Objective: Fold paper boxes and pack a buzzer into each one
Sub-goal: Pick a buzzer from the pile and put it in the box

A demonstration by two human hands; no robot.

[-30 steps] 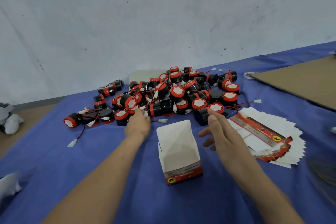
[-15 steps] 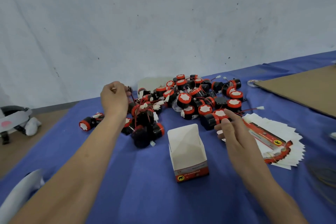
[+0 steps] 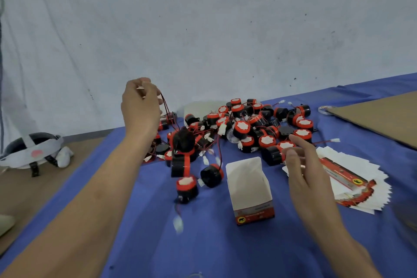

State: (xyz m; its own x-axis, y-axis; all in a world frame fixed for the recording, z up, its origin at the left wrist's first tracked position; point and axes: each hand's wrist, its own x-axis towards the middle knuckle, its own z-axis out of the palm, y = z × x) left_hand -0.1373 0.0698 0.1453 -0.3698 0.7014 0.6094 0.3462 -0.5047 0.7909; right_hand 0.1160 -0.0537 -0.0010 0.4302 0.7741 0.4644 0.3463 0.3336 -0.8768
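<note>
A folded paper box stands upright and open on the blue cloth, white inside with a red band at its base. My left hand is raised above the cloth and pinches thin red and black wires. A tangled cluster of black and red buzzers hangs from those wires, the lowest one dangling just left of the box. My right hand hovers with relaxed fingers right of the box and holds nothing. The main pile of buzzers lies behind the box.
A fanned stack of flat unfolded boxes lies right of my right hand. A brown cardboard sheet covers the far right. A grey helmet-like headset rests on the brown floor at the left. A pale wall rises behind.
My left hand has gone from the pile up and to the left, lifting a tangle of buzzers by their wires. My right hand has drifted a little right of the box.
</note>
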